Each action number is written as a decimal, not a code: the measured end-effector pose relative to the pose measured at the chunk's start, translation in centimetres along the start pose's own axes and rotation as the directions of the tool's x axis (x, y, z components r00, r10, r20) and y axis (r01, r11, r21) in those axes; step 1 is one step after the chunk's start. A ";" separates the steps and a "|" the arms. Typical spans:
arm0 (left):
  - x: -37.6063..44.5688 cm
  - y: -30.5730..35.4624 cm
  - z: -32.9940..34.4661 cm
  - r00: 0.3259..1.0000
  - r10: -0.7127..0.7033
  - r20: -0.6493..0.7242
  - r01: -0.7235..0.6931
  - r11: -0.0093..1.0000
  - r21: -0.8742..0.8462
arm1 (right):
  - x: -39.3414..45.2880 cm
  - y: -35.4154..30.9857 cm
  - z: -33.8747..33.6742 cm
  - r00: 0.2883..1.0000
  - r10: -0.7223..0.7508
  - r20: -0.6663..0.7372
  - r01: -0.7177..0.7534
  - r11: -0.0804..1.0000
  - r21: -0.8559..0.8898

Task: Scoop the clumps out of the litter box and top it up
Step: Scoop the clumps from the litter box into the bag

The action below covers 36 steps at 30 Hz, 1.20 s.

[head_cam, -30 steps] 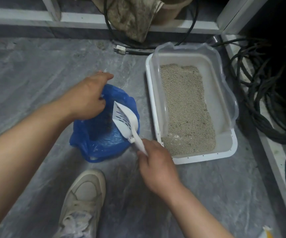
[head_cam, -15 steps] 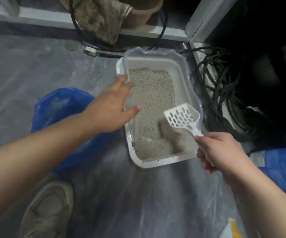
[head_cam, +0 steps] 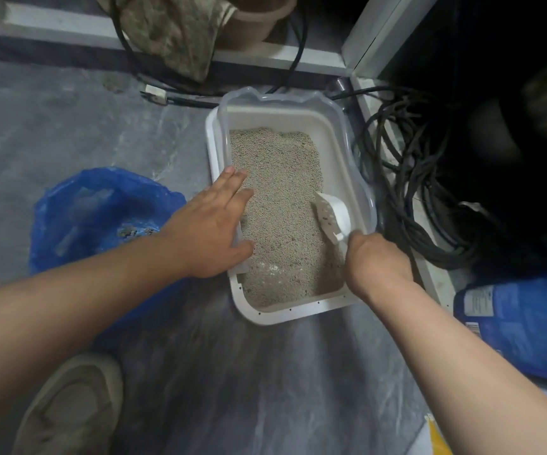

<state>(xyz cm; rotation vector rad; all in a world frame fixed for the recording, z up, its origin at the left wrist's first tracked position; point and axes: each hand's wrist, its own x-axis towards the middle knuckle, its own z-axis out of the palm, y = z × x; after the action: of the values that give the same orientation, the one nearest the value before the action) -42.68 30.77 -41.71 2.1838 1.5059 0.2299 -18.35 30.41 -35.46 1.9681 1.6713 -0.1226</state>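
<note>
litter box on floor, litter loose and grainy | our left hand spread flat, steadying its stiff rim | right hand closed on light slotted scoop, gripped seemingly at the handle, blade in litter | blue bag just beside

A: How is the light?

B: Dim, flat and cool. The floor carries pale sheen streaks, brightest near 10 o'clock. From 1 to 3 o'clock the corner goes almost black, and the cables melt into it.

A: Sharpness?

B: Soft all over. The shoe at 7 o'clock and the blue pack at 4 o'clock are smeared. The litter keeps some grain. Straight edges bow at the frame's borders.
</note>
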 end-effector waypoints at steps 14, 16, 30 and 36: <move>-0.3 -0.4 -0.3 0.999 -0.016 0.041 0.017 0.999 -0.027 | -1.9 0.1 -5.1 0.992 -0.054 0.113 0.076 0.976 -0.205; -0.3 -0.3 -0.3 0.999 -0.015 0.044 0.017 0.999 -0.028 | -1.7 -0.7 -4.3 0.975 -0.079 0.207 0.115 0.979 -0.169; 0.0 0.1 -0.5 0.998 -0.005 0.069 0.008 0.999 -0.053 | -1.2 0.8 0.8 0.750 -0.127 0.649 -0.533 0.464 0.707; 0.1 0.1 -0.5 0.997 -0.012 0.080 0.017 0.998 -0.060 | -2.6 -1.3 3.0 0.885 -0.129 0.448 -0.402 0.275 0.873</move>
<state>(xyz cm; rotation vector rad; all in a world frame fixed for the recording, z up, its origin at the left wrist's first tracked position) -42.70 30.95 -41.24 2.1087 1.4517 0.1801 -19.35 26.83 -37.36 2.5558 1.0712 -1.8045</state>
